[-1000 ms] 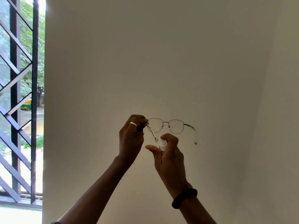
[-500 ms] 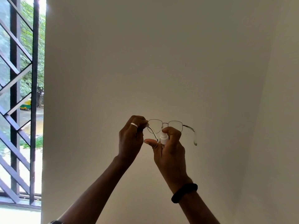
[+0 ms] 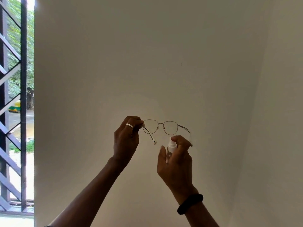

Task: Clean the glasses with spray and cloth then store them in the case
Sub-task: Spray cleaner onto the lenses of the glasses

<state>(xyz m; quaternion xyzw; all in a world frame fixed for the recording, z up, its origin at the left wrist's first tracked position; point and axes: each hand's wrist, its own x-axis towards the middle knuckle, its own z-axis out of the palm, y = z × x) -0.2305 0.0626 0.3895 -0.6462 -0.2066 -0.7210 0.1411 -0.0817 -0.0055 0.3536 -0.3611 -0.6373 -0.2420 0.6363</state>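
a: where are the glasses [image 3: 161, 123]?
b: held up in the air in front of a plain wall [image 3: 164, 63], both temple arms unfolded and pointing back toward the person.
a: who has them?
b: the left hand [image 3: 126, 140]. its grip is pinched on the hinge corner at the left end of the glasses, and there is a ring [image 3: 129, 125] on one finger.
a: and the right hand [image 3: 176, 163]?
b: just below the right lens of the glasses. its grip is curled round a small spray bottle [image 3: 171, 146], white nozzle up, one finger arched over the top. the tip of the right temple arm is partly hidden behind those fingers.
a: anything else?
b: a dark band [image 3: 190, 204] on the right wrist, below the glasses, and a barred window [image 3: 23, 95] far to the left of the glasses.
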